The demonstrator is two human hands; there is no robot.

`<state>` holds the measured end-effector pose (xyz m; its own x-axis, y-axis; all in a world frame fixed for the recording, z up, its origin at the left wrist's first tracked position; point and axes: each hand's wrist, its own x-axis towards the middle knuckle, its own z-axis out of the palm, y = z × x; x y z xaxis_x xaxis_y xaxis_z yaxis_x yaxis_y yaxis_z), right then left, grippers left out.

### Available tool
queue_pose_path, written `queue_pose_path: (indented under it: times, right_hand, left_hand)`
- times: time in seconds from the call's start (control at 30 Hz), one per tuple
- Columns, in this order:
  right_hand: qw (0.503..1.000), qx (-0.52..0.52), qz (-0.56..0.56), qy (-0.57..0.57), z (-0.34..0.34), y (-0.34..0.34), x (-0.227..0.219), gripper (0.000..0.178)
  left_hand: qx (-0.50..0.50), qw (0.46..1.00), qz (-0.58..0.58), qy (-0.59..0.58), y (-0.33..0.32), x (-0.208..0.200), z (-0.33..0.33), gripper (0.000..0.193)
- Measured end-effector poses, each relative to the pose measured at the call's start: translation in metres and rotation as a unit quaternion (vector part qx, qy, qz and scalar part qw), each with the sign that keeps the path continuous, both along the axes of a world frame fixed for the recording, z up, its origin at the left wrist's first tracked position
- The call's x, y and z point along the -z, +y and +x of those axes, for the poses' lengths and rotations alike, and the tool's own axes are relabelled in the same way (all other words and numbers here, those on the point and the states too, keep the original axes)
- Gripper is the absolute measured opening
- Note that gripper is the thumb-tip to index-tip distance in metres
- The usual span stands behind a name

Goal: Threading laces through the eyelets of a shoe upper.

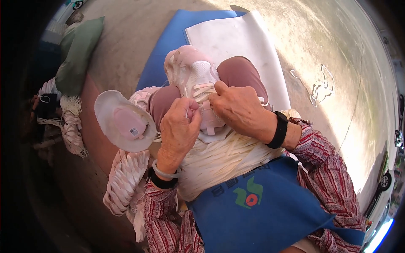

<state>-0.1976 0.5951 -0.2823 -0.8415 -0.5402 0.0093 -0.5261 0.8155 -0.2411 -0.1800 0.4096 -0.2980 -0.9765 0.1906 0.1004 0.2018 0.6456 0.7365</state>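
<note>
A pink and white sneaker [198, 71] rests between my knees, its toe pointing away from me. Pale flat shoelace [203, 90] crosses its upper rows of eyelets. At the left side of the lacing, my left hand [178, 130] is closed in a pinch on the shoelace, which its fingers mostly hide. My right hand [242, 110] grips the shoelace at the opposite side, thumb and forefinger by the eyelets. The pink tongue [207, 118] shows between the hands. Across my lap lies a thick bundle of cream laces [223, 158], just behind the heel.
Left of my knee is another pale shoe [122, 120] with its pink insole showing. Braided lace bundles [126, 181] hang below it. Blue and white sheets [236, 36] lie on the floor ahead. A loose white lace [322, 86] lies at right. A blue apron [261, 215] covers my lap.
</note>
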Motion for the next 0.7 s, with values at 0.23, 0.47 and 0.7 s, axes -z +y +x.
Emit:
queue_pose_path:
  times: [0.23,0.47,0.7]
  right_hand:
    - [0.969,-0.020,-0.225,-0.101,-0.031,0.019,0.020,0.006]
    - [0.684,0.021,-0.485,-0.545,-0.030,0.033,0.006,0.009]
    - [0.750,-0.040,-0.507,-0.422,-0.024,0.038,-0.002,0.009]
  left_hand:
    - [0.000,1.000,-0.006,-0.016,-0.006,-0.006,-0.002,0.016]
    - [0.009,0.997,0.058,-0.058,0.006,-0.021,0.001,0.022]
    - [0.132,0.989,0.051,-0.040,0.006,-0.021,-0.019,0.017]
